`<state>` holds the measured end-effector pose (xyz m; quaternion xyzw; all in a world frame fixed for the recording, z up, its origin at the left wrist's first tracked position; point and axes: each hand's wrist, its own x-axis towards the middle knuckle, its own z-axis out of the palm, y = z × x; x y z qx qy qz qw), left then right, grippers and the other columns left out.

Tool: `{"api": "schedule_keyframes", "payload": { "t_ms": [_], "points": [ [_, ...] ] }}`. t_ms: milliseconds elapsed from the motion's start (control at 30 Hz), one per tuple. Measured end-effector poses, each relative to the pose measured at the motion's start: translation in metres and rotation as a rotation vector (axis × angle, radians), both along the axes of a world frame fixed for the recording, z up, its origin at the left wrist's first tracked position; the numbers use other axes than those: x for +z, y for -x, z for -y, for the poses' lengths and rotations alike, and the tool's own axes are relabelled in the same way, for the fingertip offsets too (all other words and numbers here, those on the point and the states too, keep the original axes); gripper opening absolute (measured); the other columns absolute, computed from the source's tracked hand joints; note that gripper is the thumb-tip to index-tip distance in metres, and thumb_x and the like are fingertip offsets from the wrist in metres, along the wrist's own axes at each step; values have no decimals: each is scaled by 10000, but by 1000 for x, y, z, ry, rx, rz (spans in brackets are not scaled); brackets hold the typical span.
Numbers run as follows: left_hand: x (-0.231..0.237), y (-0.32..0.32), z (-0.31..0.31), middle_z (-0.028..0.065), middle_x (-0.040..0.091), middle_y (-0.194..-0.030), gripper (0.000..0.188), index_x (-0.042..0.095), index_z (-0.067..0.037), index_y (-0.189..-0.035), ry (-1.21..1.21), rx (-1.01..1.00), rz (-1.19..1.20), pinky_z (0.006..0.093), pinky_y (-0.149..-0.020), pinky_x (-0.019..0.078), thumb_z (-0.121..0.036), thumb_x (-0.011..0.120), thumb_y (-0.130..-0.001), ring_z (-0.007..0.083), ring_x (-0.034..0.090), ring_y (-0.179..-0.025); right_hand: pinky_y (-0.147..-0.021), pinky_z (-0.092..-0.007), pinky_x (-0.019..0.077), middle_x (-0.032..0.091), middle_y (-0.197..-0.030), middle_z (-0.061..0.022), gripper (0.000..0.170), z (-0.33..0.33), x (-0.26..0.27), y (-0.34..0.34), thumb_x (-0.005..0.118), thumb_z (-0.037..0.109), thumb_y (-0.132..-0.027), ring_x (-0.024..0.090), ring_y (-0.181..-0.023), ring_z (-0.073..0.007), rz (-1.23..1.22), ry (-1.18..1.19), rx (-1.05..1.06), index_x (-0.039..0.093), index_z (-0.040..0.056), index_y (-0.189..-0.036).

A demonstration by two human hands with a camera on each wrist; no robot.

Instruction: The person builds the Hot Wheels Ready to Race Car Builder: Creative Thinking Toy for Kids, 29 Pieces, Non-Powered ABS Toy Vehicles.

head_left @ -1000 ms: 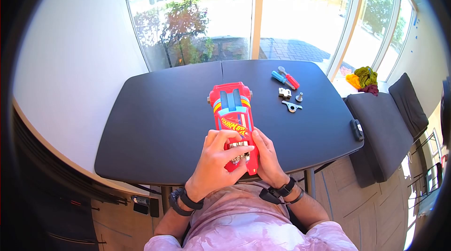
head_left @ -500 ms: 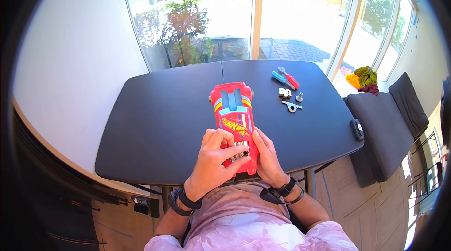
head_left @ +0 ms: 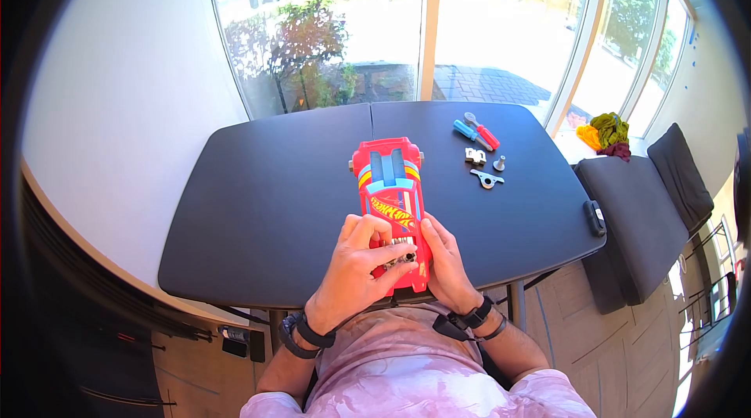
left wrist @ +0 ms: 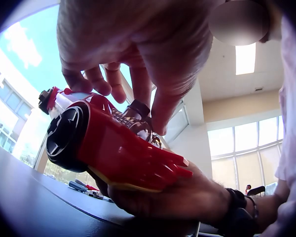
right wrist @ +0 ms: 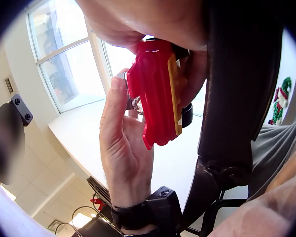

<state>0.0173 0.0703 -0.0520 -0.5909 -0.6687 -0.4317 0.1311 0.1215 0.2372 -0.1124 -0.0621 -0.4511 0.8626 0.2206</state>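
Observation:
A red toy car (head_left: 389,175) with a blue window and yellow lettering is held above the near edge of the black table. My right hand (head_left: 444,260) grips it along its right side; in the left wrist view that hand lies under the red body (left wrist: 118,153). With thumb and index finger my left hand (head_left: 358,263) pinches a chrome engine piece (head_left: 401,256) at the car's near end. The left wrist view has the thumb and a finger on either side of its dark top. Whether the piece is seated cannot be told.
On the right of the black table (head_left: 258,199) lie a blue-handled tool (head_left: 468,132), a red-handled tool (head_left: 488,137), a white block (head_left: 475,156), a small grey peg (head_left: 499,163) and a grey bracket (head_left: 487,178). A black device (head_left: 595,217) is at the right edge.
Since a second ago my left thumb and index finger have closed together on the chrome piece, and its dark round end now shows between them. The right hand keeps its hold on the car.

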Motion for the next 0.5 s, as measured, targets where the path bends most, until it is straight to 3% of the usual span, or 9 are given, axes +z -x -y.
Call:
{"api": "schedule_keyframes", "payload": {
  "t_ms": [100, 200, 300, 400, 433, 500],
  "points": [
    [5, 2, 0, 44, 644, -1206, 312, 900, -161, -1125, -18, -6, -18, 381, -871, 521, -233, 986, -835, 255, 537, -1044, -1055, -360, 629, 700, -1460, -148, 496, 0, 2, -1, 491, 334, -1241, 726, -1268, -178, 8, 15, 3, 511, -2, -1605],
    [12, 2, 5, 68, 645, -1356, 400, 863, -153, -1255, -13, 36, -3, 377, -882, 525, -216, 950, -870, 242, 564, -1099, -1043, -345, 636, 708, -1439, -135, 517, 1, 2, -1, 539, 330, -1227, 733, -1250, -162, -23, 57, 6, 511, -15, -1611],
    [13, 4, 7, 86, 608, -1462, 545, 721, -124, -1485, -109, 160, 137, 381, -931, 545, -229, 876, -973, 226, 593, -1188, -1052, -347, 637, 710, -1441, -132, 523, 2, 2, -1, 545, 332, -1224, 736, -1250, -157, -5, 76, 2, 508, -14, -1615],
    [-13, 22, 1, 143, 600, -1497, 682, 551, -67, -1616, -233, 145, 541, 368, -1020, 542, -261, 839, -1030, 240, 603, -1251, -1057, -344, 637, 711, -1443, -130, 526, 3, 3, 0, 550, 330, -1222, 735, -1254, -151, -3, 68, -4, 507, -15, -1616],
    [-23, 28, 1, 142, 591, -1527, 677, 462, -39, -1655, -219, 93, 658, 342, -1043, 553, -335, 749, -1117, 197, 615, -1284, -1057, -343, 637, 711, -1445, -129, 527, 2, 2, 0, 551, 330, -1222, 734, -1255, -150, -2, 68, -3, 506, -15, -1617],
    [-32, 34, 0, 128, 596, -1520, 650, 448, -20, -1654, -149, -64, 950, 348, -1071, 551, -376, 677, -1160, 178, 610, -1316, -1057, -341, 637, 710, -1449, -128, 529, 2, 2, -1, 552, 329, -1221, 732, -1257, -148, 0, 66, -1, 505, -16, -1619]
  ]
}}
